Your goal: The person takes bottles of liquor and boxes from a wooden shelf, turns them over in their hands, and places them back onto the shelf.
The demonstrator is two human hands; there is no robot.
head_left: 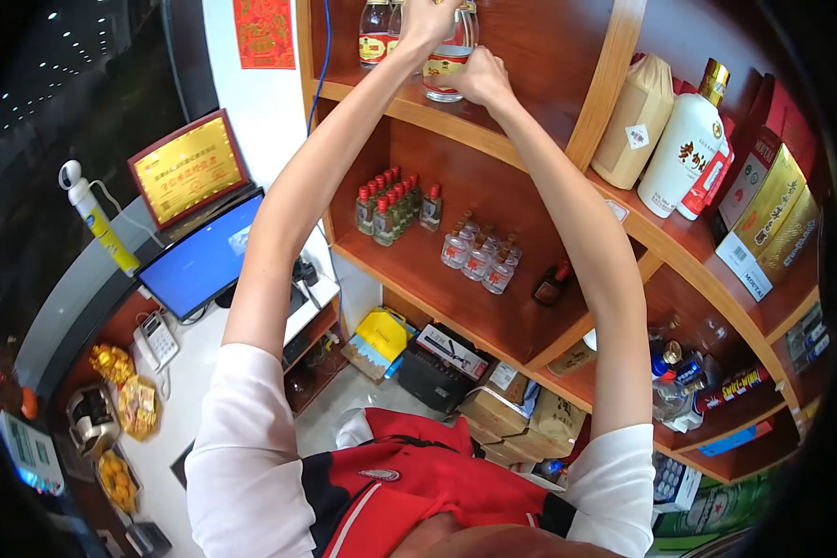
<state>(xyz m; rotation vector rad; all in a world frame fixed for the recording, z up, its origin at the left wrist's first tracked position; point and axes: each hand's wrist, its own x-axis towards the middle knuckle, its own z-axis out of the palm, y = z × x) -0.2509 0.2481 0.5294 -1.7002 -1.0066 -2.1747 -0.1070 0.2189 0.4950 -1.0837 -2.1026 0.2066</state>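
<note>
Both arms stretch up to a wooden shelf, where a clear glass bottle (444, 67) with a red and cream label stands close to the front edge. My left hand (428, 22) is closed around the bottle's upper part, and the frame's top edge cuts off some of the fingers. Against the bottle's lower side, my right hand (482, 76) is closed with curled fingers; its thumb lies across the label's lower part. Similar bottles (374, 45) with red and cream labels stand just left of my left hand.
Below are small red-capped bottles (386, 209) and small clear bottles (475, 260). A white bottle (684, 153) and boxes (763, 223) fill the right shelf. At left, a desk (200, 391) holds a monitor (205, 256), a telephone (156, 342) and a framed plaque (191, 167).
</note>
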